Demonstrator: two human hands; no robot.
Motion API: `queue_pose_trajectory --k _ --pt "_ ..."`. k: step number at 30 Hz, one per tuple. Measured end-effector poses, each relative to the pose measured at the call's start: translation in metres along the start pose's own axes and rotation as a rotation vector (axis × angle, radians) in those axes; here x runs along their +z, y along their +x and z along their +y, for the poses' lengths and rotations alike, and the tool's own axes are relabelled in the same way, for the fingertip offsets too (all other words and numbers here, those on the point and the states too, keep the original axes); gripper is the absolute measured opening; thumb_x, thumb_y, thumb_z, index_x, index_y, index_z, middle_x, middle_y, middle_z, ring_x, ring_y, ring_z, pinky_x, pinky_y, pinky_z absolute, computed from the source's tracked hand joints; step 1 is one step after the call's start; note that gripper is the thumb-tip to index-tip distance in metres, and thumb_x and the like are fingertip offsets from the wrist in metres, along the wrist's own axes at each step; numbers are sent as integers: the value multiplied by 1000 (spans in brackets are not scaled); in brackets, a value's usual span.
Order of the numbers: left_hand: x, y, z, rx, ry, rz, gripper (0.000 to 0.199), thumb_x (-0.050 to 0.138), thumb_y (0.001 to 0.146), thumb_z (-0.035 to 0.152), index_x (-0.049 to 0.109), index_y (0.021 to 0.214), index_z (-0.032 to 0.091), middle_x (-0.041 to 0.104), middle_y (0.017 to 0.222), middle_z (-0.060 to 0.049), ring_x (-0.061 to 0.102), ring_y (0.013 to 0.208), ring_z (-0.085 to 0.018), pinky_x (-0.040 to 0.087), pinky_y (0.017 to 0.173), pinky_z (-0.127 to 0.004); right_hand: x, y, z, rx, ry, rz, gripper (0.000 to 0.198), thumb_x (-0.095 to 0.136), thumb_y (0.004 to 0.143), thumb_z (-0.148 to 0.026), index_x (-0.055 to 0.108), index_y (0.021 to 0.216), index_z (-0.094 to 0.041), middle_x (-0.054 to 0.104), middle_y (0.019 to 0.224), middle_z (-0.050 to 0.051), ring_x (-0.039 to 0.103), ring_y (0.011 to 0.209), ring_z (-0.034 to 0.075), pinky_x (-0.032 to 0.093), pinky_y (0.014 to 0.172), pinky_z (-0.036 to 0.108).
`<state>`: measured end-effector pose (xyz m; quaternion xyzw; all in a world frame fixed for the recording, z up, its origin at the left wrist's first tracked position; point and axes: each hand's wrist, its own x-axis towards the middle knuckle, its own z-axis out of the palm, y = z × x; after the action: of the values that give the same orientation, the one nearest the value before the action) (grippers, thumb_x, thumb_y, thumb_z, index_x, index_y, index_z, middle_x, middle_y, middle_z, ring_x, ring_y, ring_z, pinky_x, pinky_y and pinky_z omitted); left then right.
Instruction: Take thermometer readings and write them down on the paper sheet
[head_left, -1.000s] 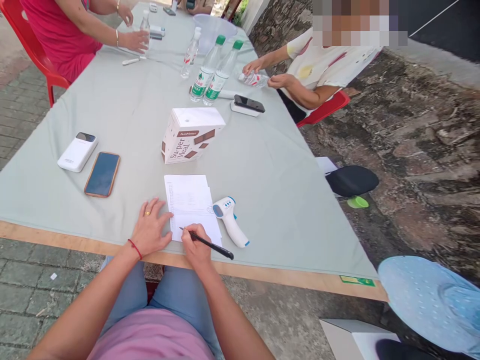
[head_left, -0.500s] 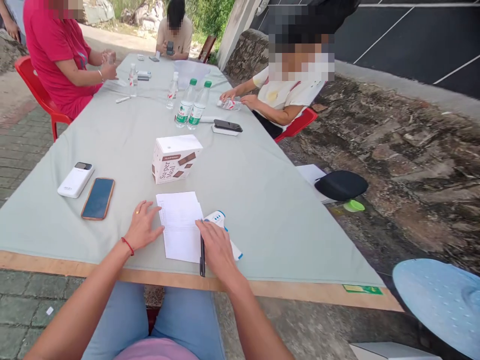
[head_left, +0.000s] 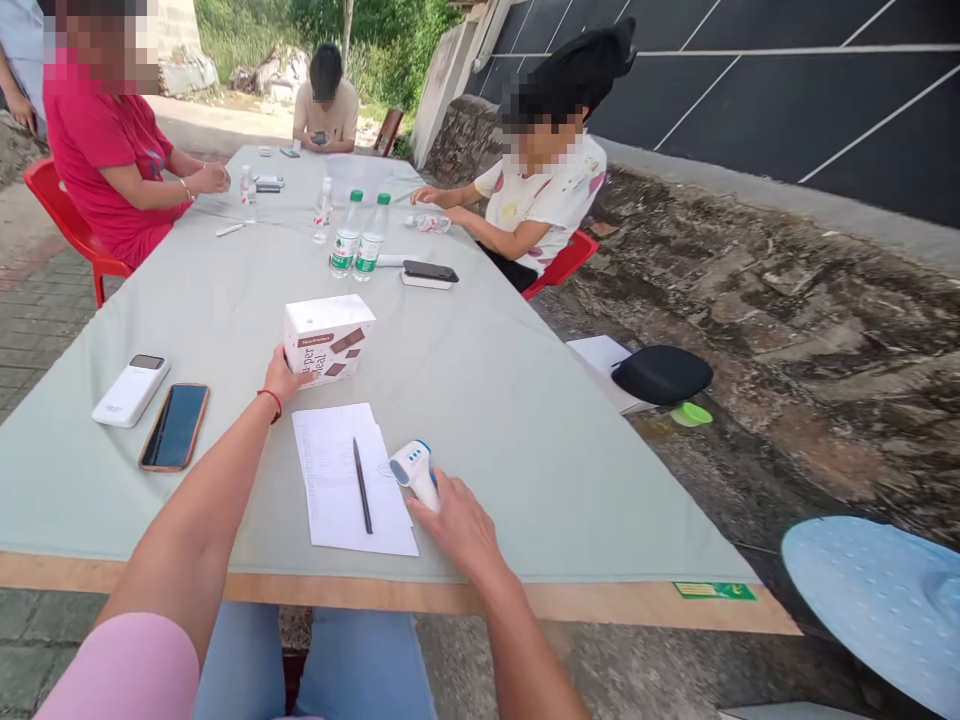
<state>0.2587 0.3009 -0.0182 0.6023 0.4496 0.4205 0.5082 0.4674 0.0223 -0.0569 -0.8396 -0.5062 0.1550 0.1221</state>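
My left hand point(head_left: 285, 378) grips the lower left side of a white box point(head_left: 330, 335) with brown chocolate-piece pictures, which stands upright on the table. The fingers behind the box are hidden. My right hand point(head_left: 457, 520) is closed round the handle of a white and blue infrared thermometer point(head_left: 414, 472), whose head points away from me to the left. Between my hands lie printed paper sheets point(head_left: 330, 500) with a black pen point(head_left: 362, 485) across them.
A white power bank point(head_left: 131, 390) and a phone point(head_left: 175, 427) lie at the left. Two green-capped water bottles point(head_left: 357, 240) stand beyond the box. Several people sit round the cloth-covered table point(head_left: 562, 480). A blue hat-like object point(head_left: 877, 600) is at lower right.
My left hand has left the papers and reached forward to the box. The pen now lies on the papers, let go by my right hand, which has taken hold of the thermometer.
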Motion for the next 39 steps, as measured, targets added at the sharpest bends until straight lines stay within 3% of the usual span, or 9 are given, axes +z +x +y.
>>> queue_pose_trajectory --k 2,4,7,10,14,17,21,30,39 --pt "-1 -4 5 -13 -41 4 77 83 53 19 45 121 17 55 132 -14 54 121 -30 47 99 -45 0 0 -3 27 175 22 41 55 82 -39 60 116 -17 66 102 11 60 93 26 44 75 33" --pt "-6 -16 11 -8 -68 16 75 84 54 23 47 119 16 58 128 -15 56 118 -29 48 98 -45 -4 -3 -13 28 446 135 42 57 78 -43 61 112 -18 67 100 10 61 88 26 46 73 34" --pt "-20 -49 20 31 -153 36 73 85 58 34 50 119 15 62 124 -14 58 115 -29 47 99 -46 -17 -14 -41 -43 894 260 46 63 74 -47 61 110 -19 68 102 9 61 88 25 48 74 35" --pt "-34 -97 25 26 -319 42 73 83 61 42 52 121 14 61 126 -16 59 115 -30 48 98 -46 -31 -32 -79 -153 1182 94 37 70 70 -43 64 98 -19 68 84 5 59 75 20 47 66 31" --pt "-43 -156 20 -128 -368 81 70 79 67 48 54 122 12 63 124 -17 63 109 -32 51 93 -46 -31 -51 -127 -222 1421 -31 25 67 74 -41 62 82 -19 59 68 0 49 61 14 41 58 27" --pt "-46 -181 10 -141 -307 96 67 79 67 50 58 118 13 67 117 -14 64 104 -31 52 89 -42 -21 -57 -152 -207 1463 -92 25 66 76 -43 59 77 -19 55 62 -2 46 58 13 39 57 27" --pt "-47 -190 2 -30 -147 57 60 74 72 51 61 118 15 69 115 -11 64 106 -29 51 92 -40 -10 -57 -166 -134 1444 -140 29 68 72 -46 59 77 -19 51 56 -4 42 53 12 35 52 25" --pt "-47 -193 -2 20 -24 38 60 69 76 52 58 123 15 68 117 -11 63 108 -28 49 93 -39 8 -53 -172 -11 1379 -27 30 69 71 -47 58 72 -19 51 53 -4 40 50 12 34 48 25" --pt "-49 -191 -4 19 -11 26 61 69 76 51 57 126 17 68 116 -9 63 106 -28 49 93 -39 10 -51 -171 -40 1426 -29 29 69 72 -46 60 74 -19 52 54 -4 43 52 12 35 50 25"
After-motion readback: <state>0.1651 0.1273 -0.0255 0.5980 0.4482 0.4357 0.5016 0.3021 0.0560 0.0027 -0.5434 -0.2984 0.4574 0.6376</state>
